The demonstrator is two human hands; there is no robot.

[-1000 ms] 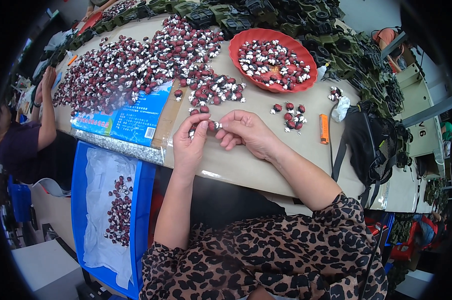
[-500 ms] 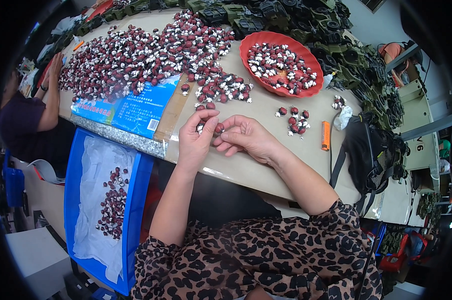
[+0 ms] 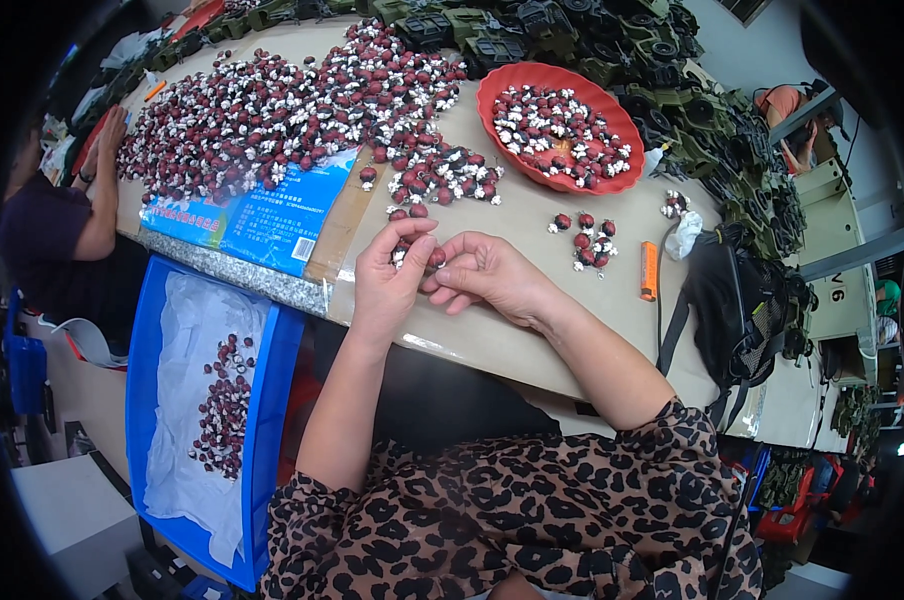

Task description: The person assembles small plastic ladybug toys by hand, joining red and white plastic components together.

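My left hand (image 3: 390,280) is closed around small dark-red and white ball-shaped pieces. One dark-red ball (image 3: 437,257) shows by its thumb tip, and part of another shows between the fingers. Pressed up close on the right, my right hand (image 3: 497,280) has thumb and forefinger pinched by that ball; what they grip is hidden. Just beyond the left fingertips lie a few of the same pieces (image 3: 417,211), at the near end of a loose cluster (image 3: 447,175). A small group of them (image 3: 592,243) sits to the right of my hands.
A large heap of pieces (image 3: 272,120) covers the table's left, partly over a blue printed sheet (image 3: 282,225). Beyond are a red scalloped bowl (image 3: 488,112) and green toy vehicles (image 3: 692,130). An orange box cutter (image 3: 649,271), black bag (image 3: 737,300), blue bin (image 3: 262,420) and co-worker (image 3: 62,225) surround me.
Both hands keep nearly the same place and pose, with only slight finger movement. The whole view has shifted a little.
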